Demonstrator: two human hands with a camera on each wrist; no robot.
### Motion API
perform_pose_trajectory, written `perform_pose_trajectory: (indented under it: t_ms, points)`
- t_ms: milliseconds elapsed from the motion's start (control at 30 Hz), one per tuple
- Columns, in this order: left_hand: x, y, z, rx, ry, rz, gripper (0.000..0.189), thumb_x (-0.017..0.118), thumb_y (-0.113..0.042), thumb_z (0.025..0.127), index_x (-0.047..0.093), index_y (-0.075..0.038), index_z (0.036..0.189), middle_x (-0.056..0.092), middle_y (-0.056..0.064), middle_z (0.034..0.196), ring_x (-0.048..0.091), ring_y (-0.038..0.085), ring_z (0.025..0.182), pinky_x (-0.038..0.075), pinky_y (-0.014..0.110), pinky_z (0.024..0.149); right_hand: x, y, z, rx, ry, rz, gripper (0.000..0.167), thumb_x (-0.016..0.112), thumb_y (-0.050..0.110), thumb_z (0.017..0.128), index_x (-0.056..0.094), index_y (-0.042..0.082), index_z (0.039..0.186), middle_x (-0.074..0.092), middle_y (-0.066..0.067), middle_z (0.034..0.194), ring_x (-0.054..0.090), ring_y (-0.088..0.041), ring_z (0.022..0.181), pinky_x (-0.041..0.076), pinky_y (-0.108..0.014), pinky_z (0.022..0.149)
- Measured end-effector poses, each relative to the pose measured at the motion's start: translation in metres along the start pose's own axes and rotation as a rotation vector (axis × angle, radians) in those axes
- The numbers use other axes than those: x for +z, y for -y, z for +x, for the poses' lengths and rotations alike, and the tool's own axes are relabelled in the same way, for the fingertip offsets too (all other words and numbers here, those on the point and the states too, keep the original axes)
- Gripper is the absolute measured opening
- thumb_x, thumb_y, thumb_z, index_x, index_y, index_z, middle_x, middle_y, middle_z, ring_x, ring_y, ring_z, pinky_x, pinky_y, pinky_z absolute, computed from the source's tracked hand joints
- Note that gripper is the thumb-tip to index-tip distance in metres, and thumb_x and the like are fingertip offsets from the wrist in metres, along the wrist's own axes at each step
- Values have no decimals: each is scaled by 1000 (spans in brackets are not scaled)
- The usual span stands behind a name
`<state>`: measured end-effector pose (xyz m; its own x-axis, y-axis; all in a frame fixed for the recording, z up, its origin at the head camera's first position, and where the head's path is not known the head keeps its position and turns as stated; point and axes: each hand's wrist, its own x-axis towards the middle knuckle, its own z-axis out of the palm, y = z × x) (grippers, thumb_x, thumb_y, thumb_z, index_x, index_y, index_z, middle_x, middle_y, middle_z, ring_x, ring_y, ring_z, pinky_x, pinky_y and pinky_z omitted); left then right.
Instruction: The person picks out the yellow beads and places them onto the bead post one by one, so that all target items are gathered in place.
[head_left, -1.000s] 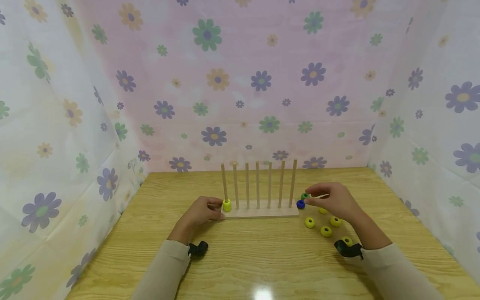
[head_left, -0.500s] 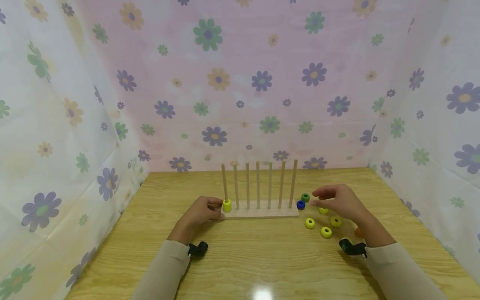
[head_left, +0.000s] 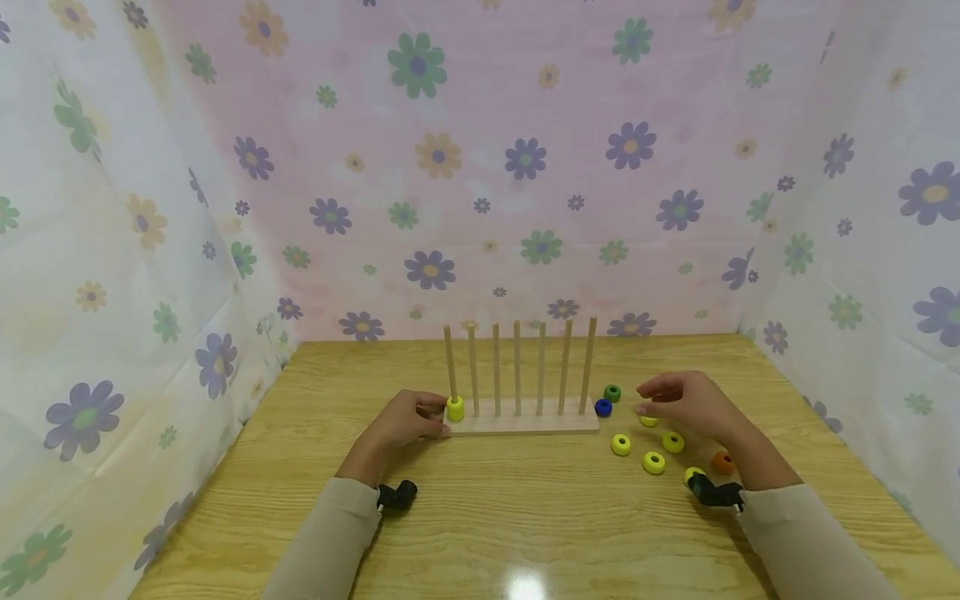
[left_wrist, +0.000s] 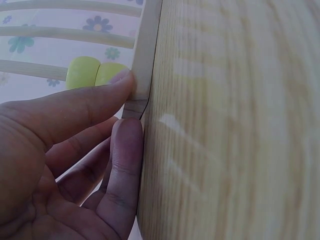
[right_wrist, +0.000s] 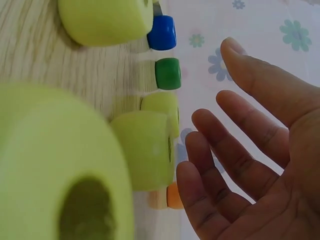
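Note:
At the left end of a wooden peg rack (head_left: 525, 414), my left hand (head_left: 405, 419) holds the corner of its base with thumb and fingers. Two yellow beads (left_wrist: 96, 73) are stacked on the leftmost peg, close by the thumb. My right hand (head_left: 693, 406) hovers over the loose beads on the right, its fingers spread and relaxed with nothing between them. A blue bead (head_left: 603, 407) lies by the rack's right end, with a green bead (head_left: 612, 392) just behind it. Several yellow beads (head_left: 654, 462) lie scattered below and around the right hand.
An orange bead (head_left: 723, 462) sits under the right wrist. Both wrists carry dark camera mounts; the right mount (head_left: 714, 491) partly covers one yellow bead. Several upright pegs (head_left: 517, 367) rise from the rack. Flowered cloth (head_left: 480, 167) encloses the wooden table (head_left: 525, 508) at the back and sides.
My right hand has drawn back to the right, away from the green and blue beads, uncovering them and the orange bead. The left hand stays at the rack's end.

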<state>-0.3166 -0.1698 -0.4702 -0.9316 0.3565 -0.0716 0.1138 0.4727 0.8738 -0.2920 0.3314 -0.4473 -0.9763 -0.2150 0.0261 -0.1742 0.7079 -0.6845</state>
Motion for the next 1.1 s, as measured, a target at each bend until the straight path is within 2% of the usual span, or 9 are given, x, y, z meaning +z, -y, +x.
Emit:
perform_pose_trajectory:
  t_ms: [600,767,967,1100]
  points:
    - [2,6,3,-19,-8,7,55,85,-11,86,67,-7,139,72,9,116,69,17,93,61,33,79,-2,-15,2,26,77,-13,48,83,35,89,73,6,126,73,-12,123,69,-26,106,59,-40,89]
    - [1,5,3,-22,-10,10,54,84,-10,87,67,-7,139,72,10,120,69,17,97,61,33,81,-2,-15,0,32,93,3,48,85,30,88,72,3,126,73,-13,122,69,-25,105,59,-42,89]
    - [0,4,3,-21,-5,9,54,84,-9,88,67,-5,138,71,12,125,69,18,100,60,35,86,-3,-15,-1,36,104,11,48,86,26,87,72,2,125,73,-12,118,69,-22,101,59,-35,85]
    - [0,4,3,-16,-6,9,53,84,-9,87,67,-5,138,72,12,124,69,18,100,60,35,86,-2,-16,0,44,102,5,46,86,25,86,73,3,124,73,-11,116,68,-21,100,58,-35,85]
